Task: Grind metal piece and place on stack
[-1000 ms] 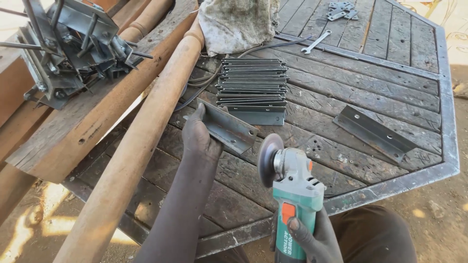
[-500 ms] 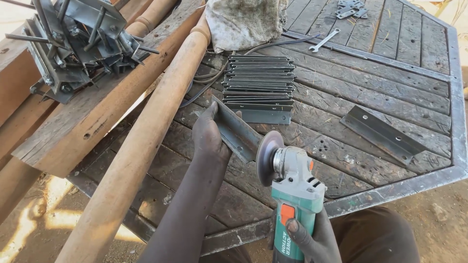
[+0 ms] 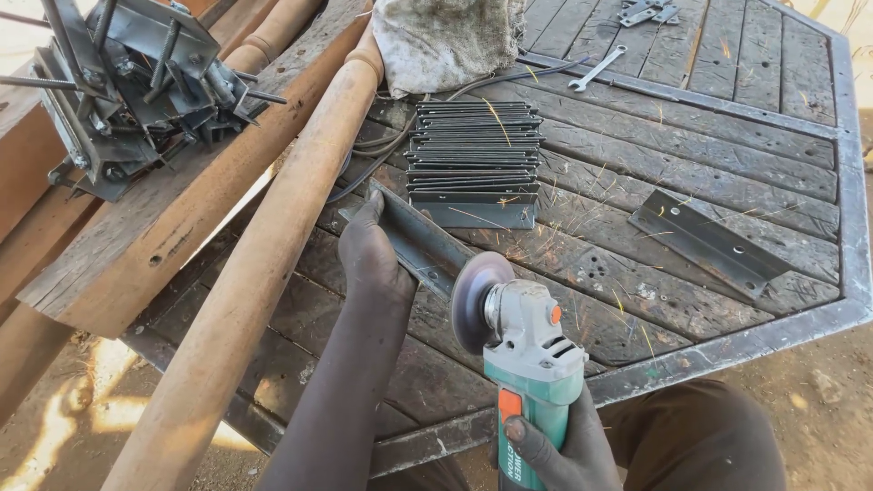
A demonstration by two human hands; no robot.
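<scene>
Steel sparks fly mid-frame as the left hand [image 3: 368, 255] clamps a grey angle-iron strip [image 3: 420, 241] on the wooden tabletop [image 3: 727, 118]; the right hand [image 3: 555, 445], closed round a green angle grinder [image 3: 527, 355], grinds its edge, a step needing steady pressure.

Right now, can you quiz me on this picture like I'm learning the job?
1. Which hand holds the green grinder?
2. True or false: the left hand presses an angle bar on the table.
3. What lies near the far edge: A spanner, B hammer, C saw?

Key: 1 right; 2 true; 3 A.
</scene>
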